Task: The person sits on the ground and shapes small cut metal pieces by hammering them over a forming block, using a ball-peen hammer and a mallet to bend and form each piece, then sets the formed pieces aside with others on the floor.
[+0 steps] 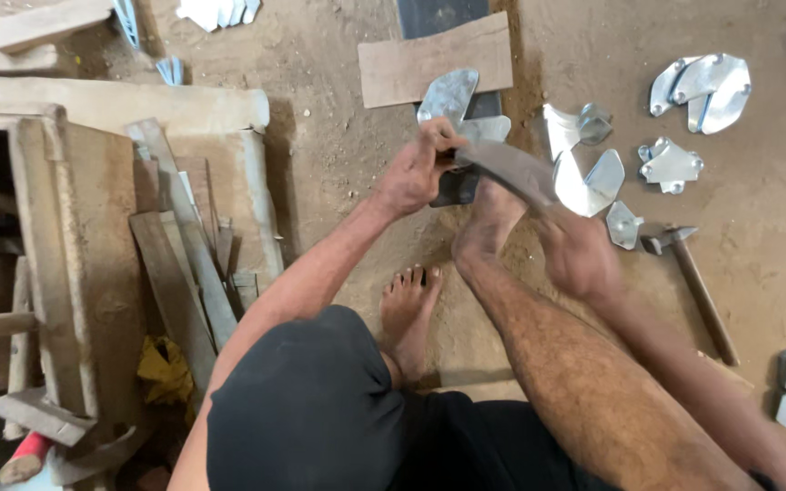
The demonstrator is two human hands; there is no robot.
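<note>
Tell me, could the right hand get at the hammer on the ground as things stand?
Probably yes: the hammer lies on open dirt beside the right hand, nothing between them, though that hand is busy with a metal strip.

I see a dull grey metal strip (511, 171), long, flat and slightly curved, running slantwise from upper left to lower right between my two grips. Its upper end sits in my left hand (416, 173), fingers closed over it; its lower end disappears into my right hand (579, 259). Just above the left grip a shiny leaf-shaped sheet-metal blank (448, 95) pokes up, tilted, partly over a dark slab.
</note>
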